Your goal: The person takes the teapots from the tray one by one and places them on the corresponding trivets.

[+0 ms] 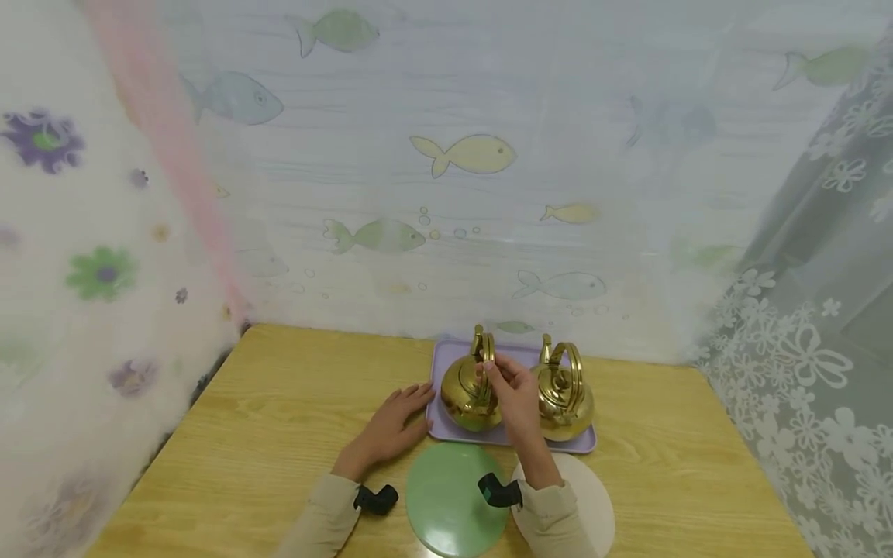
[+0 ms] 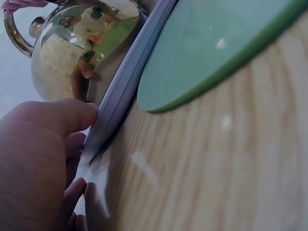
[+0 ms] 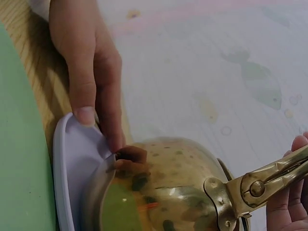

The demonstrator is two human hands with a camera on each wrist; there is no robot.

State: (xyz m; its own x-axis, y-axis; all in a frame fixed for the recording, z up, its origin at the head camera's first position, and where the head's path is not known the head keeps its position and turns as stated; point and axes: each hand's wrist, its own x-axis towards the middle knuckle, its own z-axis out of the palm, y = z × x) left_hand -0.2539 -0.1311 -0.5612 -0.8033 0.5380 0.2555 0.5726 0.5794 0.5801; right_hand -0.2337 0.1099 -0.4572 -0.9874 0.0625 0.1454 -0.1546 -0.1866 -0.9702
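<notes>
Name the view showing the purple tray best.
The head view: the purple tray shows most of its outline. Left wrist view catches only part of its rim; right wrist view, one end.

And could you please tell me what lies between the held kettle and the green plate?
The near edge of the purple tray lies between them, as the head view shows.

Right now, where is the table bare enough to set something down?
Bare table lies right of the tray and white plate, and left of the left hand. The tray is crowded with the left kettle, right kettle and right hand; the green plate is in front.
</notes>
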